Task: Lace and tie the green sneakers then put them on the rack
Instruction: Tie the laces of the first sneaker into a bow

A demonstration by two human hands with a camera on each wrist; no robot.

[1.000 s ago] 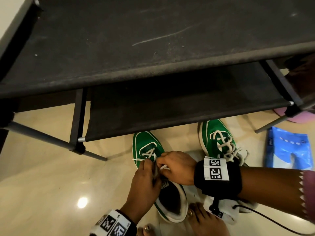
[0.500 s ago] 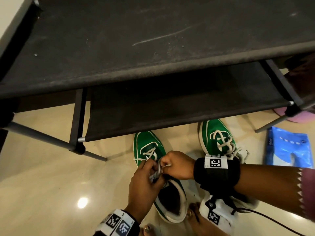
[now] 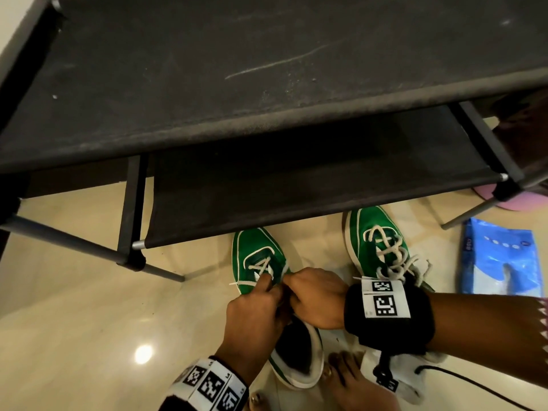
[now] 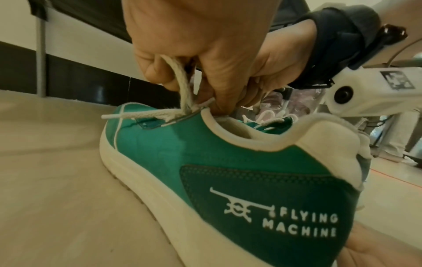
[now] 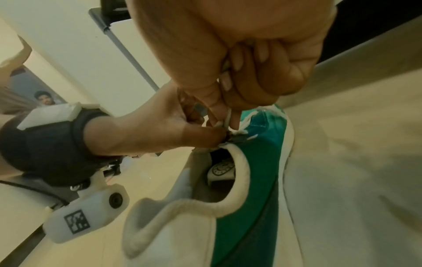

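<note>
Two green sneakers with white soles stand on the floor in front of a black shoe rack point(image 3: 267, 84). The right sneaker point(image 3: 376, 241) is laced with a loose bow. My hands meet over the left sneaker point(image 3: 258, 259), which has only its lowest eyelets laced. My left hand point(image 3: 271, 287) holds a loop of the white lace point(image 4: 182, 84) in curled fingers above the sneaker point(image 4: 205, 153). My right hand point(image 3: 289, 287) pinches the lace point(image 5: 228, 115) at the top of the tongue of the sneaker point(image 5: 258, 171). One lace end point(image 3: 240, 283) sticks out to the left.
The rack's lower shelf point(image 3: 296, 179) overhangs both sneaker toes. A blue packet point(image 3: 501, 262) and a pink thing point(image 3: 519, 200) lie at the right. My bare foot point(image 3: 353, 381) and a black cable point(image 3: 474, 384) are near the heels. Another person point(image 5: 45, 99) shows far off.
Both hands stayed on the left sneaker's lace. The stretch of lace held up between them half a second ago is now hidden as they close together lower at the eyelets.
</note>
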